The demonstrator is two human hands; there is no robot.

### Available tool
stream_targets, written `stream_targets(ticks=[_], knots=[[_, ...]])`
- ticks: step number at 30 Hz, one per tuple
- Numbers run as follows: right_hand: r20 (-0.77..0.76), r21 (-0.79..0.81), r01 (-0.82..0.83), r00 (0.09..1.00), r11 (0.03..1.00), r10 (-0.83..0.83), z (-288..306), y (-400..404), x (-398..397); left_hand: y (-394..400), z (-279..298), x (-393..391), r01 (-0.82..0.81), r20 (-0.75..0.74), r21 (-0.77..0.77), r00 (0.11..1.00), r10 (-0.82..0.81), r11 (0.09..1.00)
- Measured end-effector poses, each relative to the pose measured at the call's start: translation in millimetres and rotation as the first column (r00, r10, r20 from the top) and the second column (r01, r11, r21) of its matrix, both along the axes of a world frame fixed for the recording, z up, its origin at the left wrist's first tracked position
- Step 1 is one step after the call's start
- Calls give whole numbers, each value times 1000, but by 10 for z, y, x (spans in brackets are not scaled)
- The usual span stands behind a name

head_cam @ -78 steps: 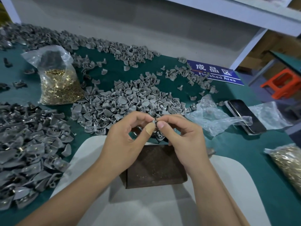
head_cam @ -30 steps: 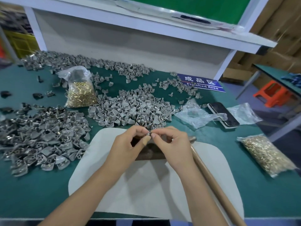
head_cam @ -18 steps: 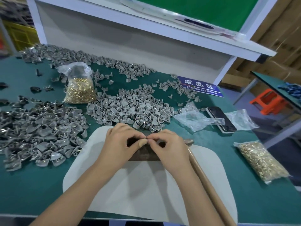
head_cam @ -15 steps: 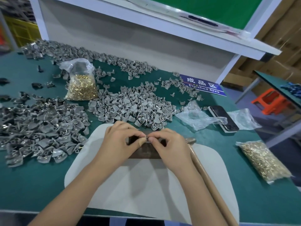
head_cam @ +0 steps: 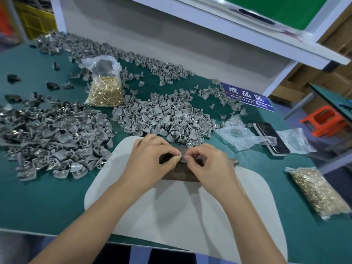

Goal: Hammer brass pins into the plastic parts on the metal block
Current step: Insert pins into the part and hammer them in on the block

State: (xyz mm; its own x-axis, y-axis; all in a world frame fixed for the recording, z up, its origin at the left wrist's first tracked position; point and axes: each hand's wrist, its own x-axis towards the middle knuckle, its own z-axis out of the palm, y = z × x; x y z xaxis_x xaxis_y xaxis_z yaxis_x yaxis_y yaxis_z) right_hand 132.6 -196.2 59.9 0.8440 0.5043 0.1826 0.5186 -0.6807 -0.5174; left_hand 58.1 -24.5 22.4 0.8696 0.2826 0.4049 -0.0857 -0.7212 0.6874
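My left hand [head_cam: 150, 159] and my right hand [head_cam: 207, 162] meet fingertip to fingertip just above the dark metal block [head_cam: 179, 175]. Together they pinch one small grey plastic part [head_cam: 182, 156]; a glint shows at it, but whether that is a brass pin I cannot tell. The block sits on a white mat [head_cam: 171, 216] and my hands hide most of it. The hammer's head [head_cam: 234, 161] pokes out right of my right hand; my forearm covers the handle.
Heaps of grey plastic parts [head_cam: 162, 117] lie behind the mat, with more at the left [head_cam: 53, 134]. Bags of brass pins stand at the back left [head_cam: 103, 88] and lie at the right [head_cam: 320, 191]. A phone [head_cam: 270, 136], crumpled plastic [head_cam: 242, 134] and a blue sign [head_cam: 247, 97] are at the right.
My hands stayed joined on the small part and came down closer to the block. The view pulled back and now takes in more of the table.
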Motion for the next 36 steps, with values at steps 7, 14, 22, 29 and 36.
stream_targets(ticks=[7,14,22,29,36], knots=[[-22,-100,-33,999,994,31,144,70,-17,-4,2,-5,-2,6,-6,1000,2,1000],[108,-312,-88,986,946,127,251,182,-10,-14,-4,13,-2,21,-3,1000,2,1000],[-28,-58,-74,997,996,72,197,142,-2,-4,-15,-6,0,-7,6,1000,0,1000],[-43,193,28,999,981,-20,138,-86,-64,0,60,-14,9,-35,11,999,-9,1000],[46,-470,461,865,753,-500,-238,-946,-254,-23,67,-35,19,-34,14,999,-18,1000]])
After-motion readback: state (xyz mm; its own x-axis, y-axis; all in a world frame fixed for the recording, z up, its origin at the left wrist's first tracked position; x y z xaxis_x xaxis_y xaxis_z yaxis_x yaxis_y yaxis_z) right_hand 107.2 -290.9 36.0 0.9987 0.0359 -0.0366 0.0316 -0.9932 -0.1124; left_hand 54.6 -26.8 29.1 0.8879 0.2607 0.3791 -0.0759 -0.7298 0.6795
